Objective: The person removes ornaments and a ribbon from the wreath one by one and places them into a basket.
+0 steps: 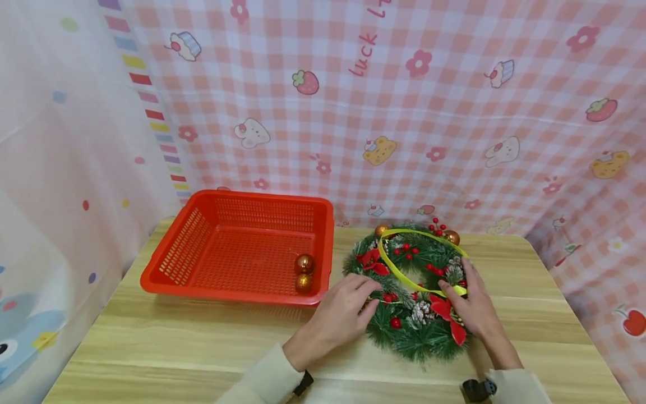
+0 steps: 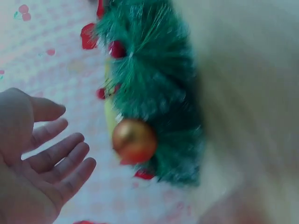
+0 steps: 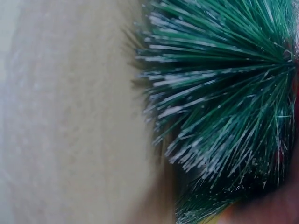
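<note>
A green Christmas wreath (image 1: pixel 419 342) lies on the table, decorated with red berries, frosted pinecones, red flowers (image 1: pixel 444 311) and shiny copper-gold balls (image 1: pixel 451 237). Over its top runs a loop of yellow ribbon (image 1: pixel 396 273). My right hand (image 1: pixel 474 303) is at the wreath's right side, thumb and fingers holding the ribbon loop there. Close to the left side of the wreath, my left hand (image 1: pixel 343 308) has loosely bent fingers and nothing in its grasp. In the left wrist view that hand (image 2: pixel 42 158) is apart from the wreath (image 2: pixel 154 84). Green needles (image 3: pixel 224 84) fill much of the right wrist view.
Left of the wreath stands a red plastic basket (image 1: pixel 237 294) with two gold balls (image 1: pixel 304 264) in its right end. Both rest on a light wooden table (image 1: pixel 176 342). Behind it hangs a pink checked curtain (image 1: pixel 328 129), with a white patterned cloth (image 1: pixel 75 168) at the left.
</note>
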`<state>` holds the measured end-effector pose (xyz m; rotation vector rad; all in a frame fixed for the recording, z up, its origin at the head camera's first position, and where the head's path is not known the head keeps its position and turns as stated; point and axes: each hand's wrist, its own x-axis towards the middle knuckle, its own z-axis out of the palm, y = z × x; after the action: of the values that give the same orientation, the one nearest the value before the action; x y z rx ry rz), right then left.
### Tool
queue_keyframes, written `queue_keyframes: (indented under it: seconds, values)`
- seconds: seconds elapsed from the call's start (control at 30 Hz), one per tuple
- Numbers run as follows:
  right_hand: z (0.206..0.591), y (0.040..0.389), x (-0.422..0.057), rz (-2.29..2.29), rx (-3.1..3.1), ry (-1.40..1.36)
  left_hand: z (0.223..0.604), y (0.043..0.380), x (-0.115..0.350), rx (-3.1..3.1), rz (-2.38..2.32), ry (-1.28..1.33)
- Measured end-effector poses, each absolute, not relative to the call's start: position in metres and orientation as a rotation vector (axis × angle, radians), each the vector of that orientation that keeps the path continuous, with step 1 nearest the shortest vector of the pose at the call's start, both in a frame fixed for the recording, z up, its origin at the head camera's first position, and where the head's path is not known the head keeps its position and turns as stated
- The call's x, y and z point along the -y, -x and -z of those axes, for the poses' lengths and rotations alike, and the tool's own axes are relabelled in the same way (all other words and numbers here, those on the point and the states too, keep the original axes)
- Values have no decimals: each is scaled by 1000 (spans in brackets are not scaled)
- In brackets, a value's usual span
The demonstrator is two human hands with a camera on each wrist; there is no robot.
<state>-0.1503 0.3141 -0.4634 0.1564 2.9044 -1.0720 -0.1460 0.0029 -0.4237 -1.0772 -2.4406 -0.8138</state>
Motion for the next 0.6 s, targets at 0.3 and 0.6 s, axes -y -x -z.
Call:
queue_keyframes:
  seconds: [0.3, 0.6]
  values:
    - [464, 151, -315, 1068, -2899, -155, 443, 148, -14, 2615, 1011, 882]
    - [465, 152, -314, 1087, -2900, -151, 453, 153, -19, 2656, 1091, 796]
